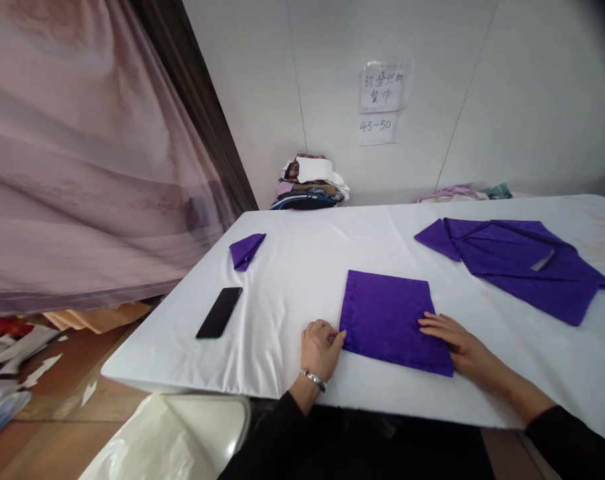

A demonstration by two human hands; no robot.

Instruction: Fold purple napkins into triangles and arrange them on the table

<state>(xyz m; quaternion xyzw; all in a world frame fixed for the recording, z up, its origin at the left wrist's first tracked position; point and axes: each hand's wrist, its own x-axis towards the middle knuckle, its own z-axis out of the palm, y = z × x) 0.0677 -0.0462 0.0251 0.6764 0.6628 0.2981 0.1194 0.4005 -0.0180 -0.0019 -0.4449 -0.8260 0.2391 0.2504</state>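
A purple cloth napkin (388,320), folded into a rough square, lies flat on the white-covered table in front of me. At its lower left corner, my left hand (323,347) has curled fingers, with thumb and forefinger pinching the edge. My right hand (449,339) rests on the napkin's right side, fingers stretched out over the cloth near the lower right corner. To the left, a small purple napkin (247,251) stands folded into a pointed shape. More purple napkins (525,263) lie loosely overlapped at the right.
A black phone (219,313) lies on the white tablecloth (167,357) at the left. Behind the table are a pile of folded clothes (312,181) and a wall with handwritten paper signs (382,100). A pink curtain (92,153) hangs left; a pale chair (215,420) stands below.
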